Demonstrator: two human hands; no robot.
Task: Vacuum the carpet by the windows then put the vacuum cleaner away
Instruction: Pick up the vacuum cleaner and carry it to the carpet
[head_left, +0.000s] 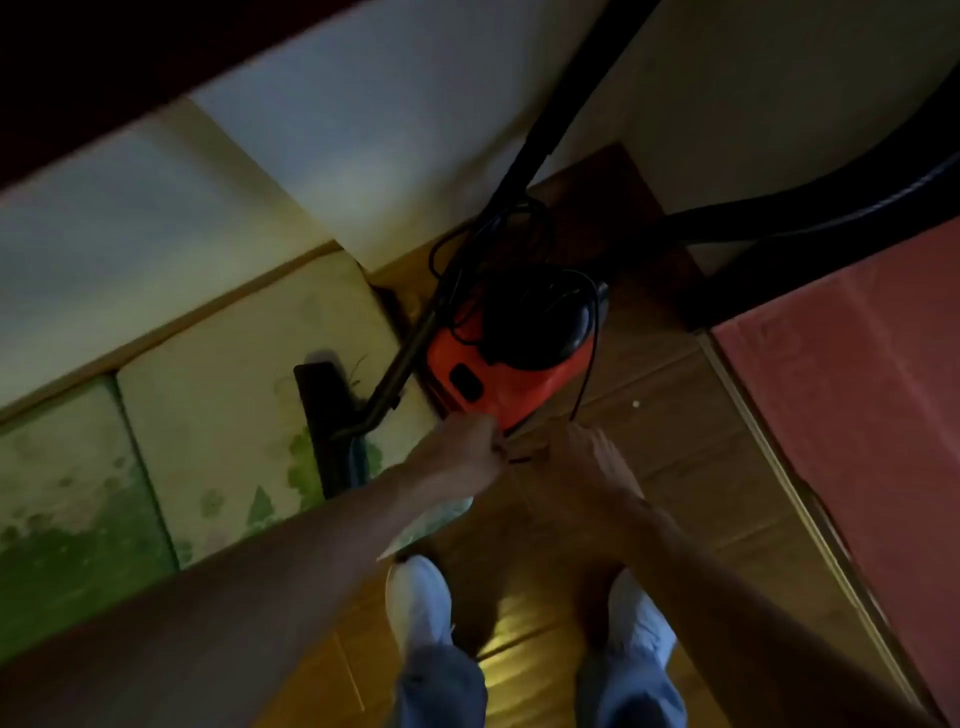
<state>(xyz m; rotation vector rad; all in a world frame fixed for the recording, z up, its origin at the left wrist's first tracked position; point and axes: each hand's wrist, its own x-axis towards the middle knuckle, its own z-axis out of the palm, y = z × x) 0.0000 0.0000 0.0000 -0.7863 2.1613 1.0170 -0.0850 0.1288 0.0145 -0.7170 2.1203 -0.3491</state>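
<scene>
Pinching the thin black power cord (589, 358) beside the orange-red plastic canister vacuum cleaner (519, 384), the left hand (462, 452) should coil it snugly, while I cannot tell the right hand's (587, 462) pose.

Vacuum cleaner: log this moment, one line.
vacuum cleaner: on floor | cord: piled on top | left hand: pinching cord | right hand: alongside

Left hand (462, 453), right hand (589, 462) near vacuum (501, 376)
</scene>
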